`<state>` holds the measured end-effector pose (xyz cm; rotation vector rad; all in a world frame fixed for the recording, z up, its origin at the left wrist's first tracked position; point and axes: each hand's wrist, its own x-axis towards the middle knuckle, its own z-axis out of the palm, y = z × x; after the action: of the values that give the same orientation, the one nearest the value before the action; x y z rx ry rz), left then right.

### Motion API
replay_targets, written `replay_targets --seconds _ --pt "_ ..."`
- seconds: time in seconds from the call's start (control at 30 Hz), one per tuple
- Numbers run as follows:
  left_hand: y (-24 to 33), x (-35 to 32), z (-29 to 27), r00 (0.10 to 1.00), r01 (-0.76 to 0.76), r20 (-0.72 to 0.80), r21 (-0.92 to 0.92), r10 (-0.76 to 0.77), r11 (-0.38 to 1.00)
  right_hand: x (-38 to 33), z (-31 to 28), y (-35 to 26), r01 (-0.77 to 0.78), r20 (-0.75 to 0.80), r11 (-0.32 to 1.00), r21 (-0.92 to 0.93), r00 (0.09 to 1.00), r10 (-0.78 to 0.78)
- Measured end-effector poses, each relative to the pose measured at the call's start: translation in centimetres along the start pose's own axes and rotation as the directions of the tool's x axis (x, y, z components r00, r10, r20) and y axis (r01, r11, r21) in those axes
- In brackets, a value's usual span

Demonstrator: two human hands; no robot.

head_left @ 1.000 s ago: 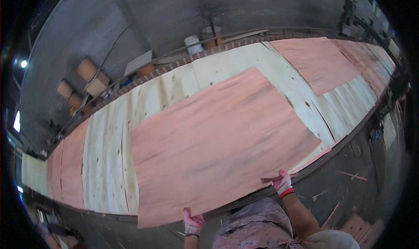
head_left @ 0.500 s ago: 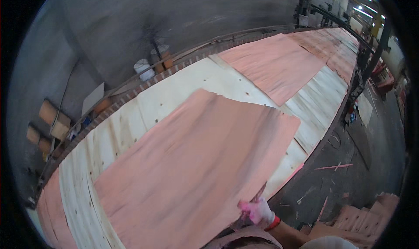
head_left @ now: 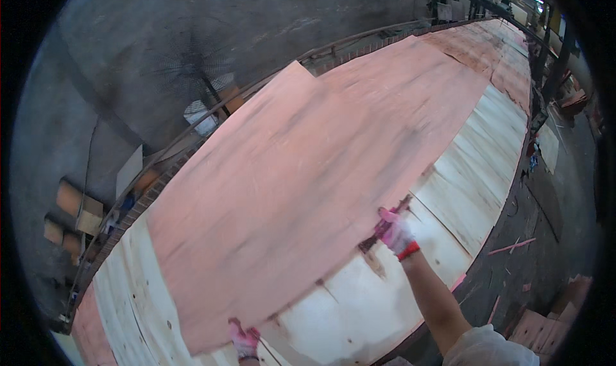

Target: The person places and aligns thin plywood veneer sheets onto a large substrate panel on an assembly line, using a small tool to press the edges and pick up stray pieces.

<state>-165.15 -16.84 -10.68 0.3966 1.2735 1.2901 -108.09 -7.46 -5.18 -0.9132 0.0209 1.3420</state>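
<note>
A broad pink veneer sheet (head_left: 276, 218) lies slantwise over pale, knotted wood sheets (head_left: 346, 308) on a long table. My right hand (head_left: 394, 231), in a pink-stained white glove with a red cuff, grips the sheet's near edge toward its right end. Dark, ragged bits of that edge stick out on either side of the fingers. Farther left along the same edge, my left hand (head_left: 244, 341) is closed on the sheet, in a similar stained glove. The sheet's far end overlaps or meets another pink veneer sheet (head_left: 410, 77); which one I cannot tell.
A conveyor with rollers (head_left: 170, 178) runs along the table's far side. Beyond it stand a fan (head_left: 192, 64), a white bucket (head_left: 201, 117) and brown boxes (head_left: 90, 215). Pink wood scraps (head_left: 511, 246) litter the floor at right, near stacked pink sheets (head_left: 542, 327).
The veneer sheet has shifted toward the far side and now reaches the other pink sheet. My right hand moved forward with it. My left hand has come into view at the near edge.
</note>
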Motion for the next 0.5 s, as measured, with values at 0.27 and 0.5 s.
replay_targets --seconds 0.27,0.5 --pt "-4.7 11.0 -0.5 0.958 -0.041 -0.283 0.010 0.042 0.999 10.3 -3.9 8.2 0.005 -0.396 0.997 -0.082 0.917 -0.037" --pt "-4.4 9.3 1.0 0.984 -0.110 -0.136 0.051 0.116 0.993 9.1 -3.5 8.4 0.116 -0.391 0.970 -0.212 0.900 -0.193"
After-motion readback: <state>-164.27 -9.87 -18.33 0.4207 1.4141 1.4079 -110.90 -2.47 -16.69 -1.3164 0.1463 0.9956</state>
